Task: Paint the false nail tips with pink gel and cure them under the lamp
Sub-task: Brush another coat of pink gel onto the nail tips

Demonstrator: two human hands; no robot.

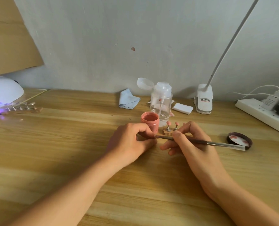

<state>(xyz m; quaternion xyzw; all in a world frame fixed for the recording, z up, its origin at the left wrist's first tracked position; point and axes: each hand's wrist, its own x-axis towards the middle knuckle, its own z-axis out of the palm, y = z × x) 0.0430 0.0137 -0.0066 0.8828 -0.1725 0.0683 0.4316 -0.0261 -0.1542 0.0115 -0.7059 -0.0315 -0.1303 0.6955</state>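
Wooden desk (54,144): right hand (192,144) pinches the brush (217,143), bristles at the curled left hand (130,144) — contents hidden — just before the open jar (150,119) and 2 pink tips (169,123); a nudge could topple the jar or smear those tips.

Brush (217,144) tip indistinct at left hand (129,142); nail stand (166,132) — half behind right hand (192,144); lamp (5,90) cropped.

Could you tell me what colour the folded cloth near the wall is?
The folded cloth is light blue, clearest in the head view.
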